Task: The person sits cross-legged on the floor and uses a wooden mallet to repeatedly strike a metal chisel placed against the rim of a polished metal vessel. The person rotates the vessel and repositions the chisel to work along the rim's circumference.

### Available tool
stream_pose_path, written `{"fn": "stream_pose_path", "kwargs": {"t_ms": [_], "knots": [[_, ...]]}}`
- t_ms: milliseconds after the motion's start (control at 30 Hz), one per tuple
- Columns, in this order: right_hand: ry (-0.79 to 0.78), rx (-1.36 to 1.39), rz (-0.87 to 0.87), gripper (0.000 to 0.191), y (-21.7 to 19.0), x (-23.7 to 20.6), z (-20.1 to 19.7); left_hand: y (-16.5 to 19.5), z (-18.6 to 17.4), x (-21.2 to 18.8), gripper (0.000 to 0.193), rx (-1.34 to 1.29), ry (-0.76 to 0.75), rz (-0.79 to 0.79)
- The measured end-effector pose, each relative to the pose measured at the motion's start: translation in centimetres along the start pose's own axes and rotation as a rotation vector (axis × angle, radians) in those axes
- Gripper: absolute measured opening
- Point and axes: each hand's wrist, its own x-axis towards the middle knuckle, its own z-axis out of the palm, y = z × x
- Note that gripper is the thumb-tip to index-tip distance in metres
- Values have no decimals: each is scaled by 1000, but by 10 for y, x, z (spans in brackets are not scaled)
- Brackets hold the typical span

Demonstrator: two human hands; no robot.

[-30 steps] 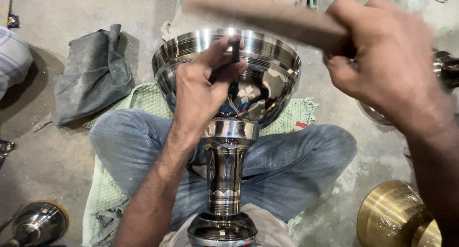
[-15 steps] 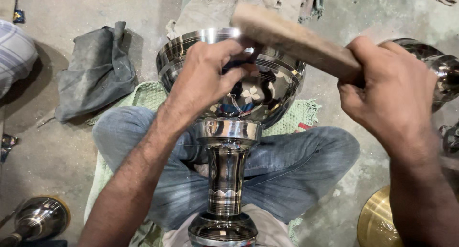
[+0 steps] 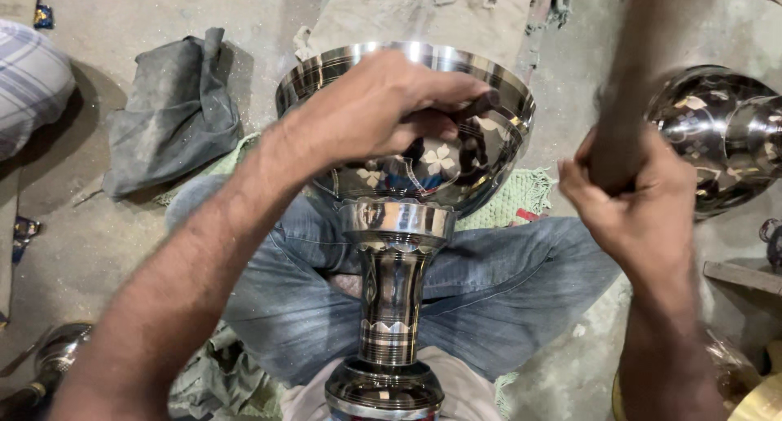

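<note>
Left hand (image 3: 383,111) grips a dark punch (image 3: 476,105) inside the steel goblet bowl (image 3: 481,156), while right hand (image 3: 643,213) at three o'clock clenches a raised wooden mallet (image 3: 643,70).

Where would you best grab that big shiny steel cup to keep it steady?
Probably round the narrow stem below the bowl, coming in from the side. The goblet lies with its stem over the lap, and the waisted stem suits a closed grip; the wide, polished bowl looks too broad and slippery. The left hand rests on the bowl's rim.
</note>
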Motion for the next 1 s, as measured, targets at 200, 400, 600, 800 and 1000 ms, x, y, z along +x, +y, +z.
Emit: {"fn": "stream_pose_path", "kwargs": {"t_ms": [200, 400, 600, 800, 1000], "knots": [[8, 144, 58, 21, 20, -22, 13, -3, -2, 10, 44, 13, -53, 93], [79, 155, -1, 19, 36, -39, 31, -7, -6, 17, 46, 28, -126, 231], [108, 228, 96, 21, 46, -60, 56, 1, -12, 18, 37, 19, -205, 242], [223, 118, -19, 15, 51, -69, 73, 10, -17, 25, 31, 66, -336, 204], [230, 225, 121, 11, 57, -76, 91, 12, -23, 29, 24, 136, -388, 251]]}}
